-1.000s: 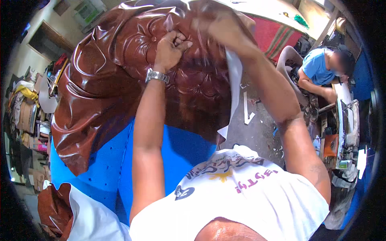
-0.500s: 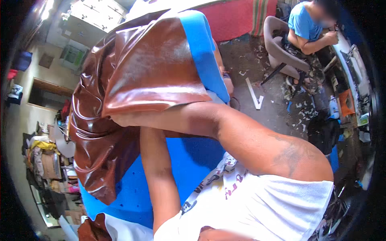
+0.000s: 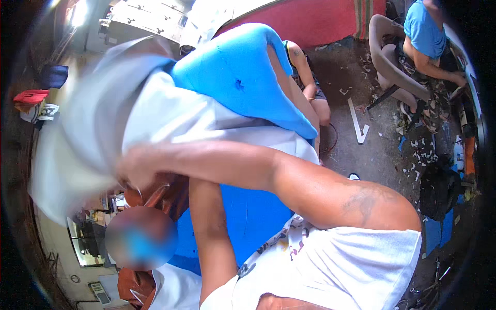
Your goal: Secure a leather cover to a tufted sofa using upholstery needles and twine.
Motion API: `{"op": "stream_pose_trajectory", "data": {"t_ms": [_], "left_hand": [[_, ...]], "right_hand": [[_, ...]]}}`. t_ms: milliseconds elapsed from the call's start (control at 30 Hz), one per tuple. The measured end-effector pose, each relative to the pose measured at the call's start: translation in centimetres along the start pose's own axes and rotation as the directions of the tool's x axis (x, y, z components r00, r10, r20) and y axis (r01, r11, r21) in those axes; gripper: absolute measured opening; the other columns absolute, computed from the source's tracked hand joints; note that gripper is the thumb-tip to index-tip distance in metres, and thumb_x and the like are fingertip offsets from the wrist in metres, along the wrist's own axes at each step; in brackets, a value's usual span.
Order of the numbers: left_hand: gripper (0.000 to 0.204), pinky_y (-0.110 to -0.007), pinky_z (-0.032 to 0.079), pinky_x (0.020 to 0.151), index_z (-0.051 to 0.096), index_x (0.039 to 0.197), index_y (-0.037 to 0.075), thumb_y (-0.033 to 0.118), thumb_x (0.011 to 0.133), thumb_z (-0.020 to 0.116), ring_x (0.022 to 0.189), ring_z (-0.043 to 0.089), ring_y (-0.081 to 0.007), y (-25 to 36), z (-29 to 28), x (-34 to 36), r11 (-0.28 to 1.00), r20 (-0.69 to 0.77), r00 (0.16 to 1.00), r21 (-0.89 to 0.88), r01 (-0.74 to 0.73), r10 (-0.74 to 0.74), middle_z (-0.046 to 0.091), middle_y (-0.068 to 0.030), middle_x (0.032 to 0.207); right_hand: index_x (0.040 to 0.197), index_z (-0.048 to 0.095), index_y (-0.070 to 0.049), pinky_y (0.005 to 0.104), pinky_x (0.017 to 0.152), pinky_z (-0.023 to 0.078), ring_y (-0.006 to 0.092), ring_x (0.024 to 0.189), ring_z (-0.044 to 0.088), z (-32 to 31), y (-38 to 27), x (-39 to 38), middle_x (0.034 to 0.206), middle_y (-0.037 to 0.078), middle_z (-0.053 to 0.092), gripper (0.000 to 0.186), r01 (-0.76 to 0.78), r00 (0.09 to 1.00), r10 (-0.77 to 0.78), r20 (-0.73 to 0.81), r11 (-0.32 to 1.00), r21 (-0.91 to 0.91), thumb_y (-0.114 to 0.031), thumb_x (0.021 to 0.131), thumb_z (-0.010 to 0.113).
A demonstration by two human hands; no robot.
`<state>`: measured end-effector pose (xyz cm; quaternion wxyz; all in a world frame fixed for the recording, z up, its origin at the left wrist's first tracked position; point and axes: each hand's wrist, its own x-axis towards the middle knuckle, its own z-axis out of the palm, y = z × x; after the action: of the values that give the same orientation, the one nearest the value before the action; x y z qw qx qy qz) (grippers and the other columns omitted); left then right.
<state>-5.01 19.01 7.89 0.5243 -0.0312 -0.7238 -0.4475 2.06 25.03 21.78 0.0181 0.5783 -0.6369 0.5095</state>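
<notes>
A large sheet of glossy brown leatherette, its pale backing (image 3: 170, 113) turned up, is smeared by motion at the left. My right hand (image 3: 138, 164), blurred, grips the sheet, the arm crossing over from the right. My left forearm (image 3: 209, 227) rises beneath it; the left hand is hidden behind the right arm and the sheet. Some of the brown face (image 3: 173, 199) shows under my right hand. Beyond the sheet, a curved blue foam layer (image 3: 222, 67) with a small dark hole covers a brownish form. Blue foam (image 3: 248, 212) also lies close before me.
One person sits beyond the foam, an arm (image 3: 306, 75) showing. Another in a blue shirt (image 3: 424, 28) works at the far right near a grey chair (image 3: 385, 57). Scraps and a white angled strip (image 3: 356, 121) litter the floor. Another brown piece (image 3: 135, 289) lies at the lower left.
The sheet has flipped from brown side to pale backing, sweeping left and uncovering more blue foam. My right hand has shifted slightly left. The view has turned a little.
</notes>
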Motion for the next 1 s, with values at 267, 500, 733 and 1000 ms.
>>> {"op": "stream_pose_trajectory", "data": {"t_ms": [267,500,733,1000], "left_hand": [[0.041,-0.038,0.055,0.086,0.070,0.114,0.007,0.040,0.090,0.074,0.098,0.068,-0.0222,-1.1,1.5,-5.0,0.970,0.290,0.957,0.233,-0.071,0.001,0.070,-0.0073,0.110],[0.045,-0.039,0.056,0.084,0.070,0.116,0.007,0.042,0.088,0.075,0.097,0.069,-0.0236,-1.3,1.0,-5.0,0.906,0.398,0.916,0.364,-0.215,0.057,0.070,-0.0078,0.110],[0.050,-0.040,0.056,0.082,0.069,0.117,0.006,0.044,0.086,0.076,0.096,0.069,-0.0250,-1.3,0.6,3.2,0.739,0.531,0.839,0.519,-0.429,0.114,0.071,-0.0084,0.109],[0.055,-0.042,0.057,0.080,0.068,0.119,0.006,0.047,0.084,0.076,0.095,0.070,-0.0266,-2.8,2.2,6.4,0.656,0.669,0.736,0.511,-0.555,0.101,0.072,-0.0091,0.108]], "right_hand": [[0.114,0.073,-0.009,0.0682,0.112,0.031,0.0319,0.132,0.056,8.7,-2.3,-9.9,0.132,0.013,0.067,0.048,0.375,0.886,-0.338,0.319,0.925,-0.063,-0.038,0.076,0.081],[0.135,0.057,-0.009,0.0662,0.116,0.027,0.0381,0.151,0.033,-0.4,0.4,-17.7,0.153,0.017,0.045,0.071,0.065,0.939,-0.122,-0.321,0.981,-0.183,-0.039,0.077,0.083],[0.113,0.068,-0.005,0.0470,0.101,0.050,0.0371,0.122,0.060,-3.0,5.7,-22.3,0.125,0.018,0.065,0.042,-0.018,0.950,-0.051,-0.309,0.976,-0.217,-0.020,0.079,0.085],[0.093,0.071,-0.007,0.0390,0.074,0.057,0.0264,0.085,0.071,-7.0,2.9,-25.4,0.094,0.009,0.073,0.020,-0.010,0.994,0.015,-0.111,0.999,0.041,-0.010,0.080,0.085]]}}
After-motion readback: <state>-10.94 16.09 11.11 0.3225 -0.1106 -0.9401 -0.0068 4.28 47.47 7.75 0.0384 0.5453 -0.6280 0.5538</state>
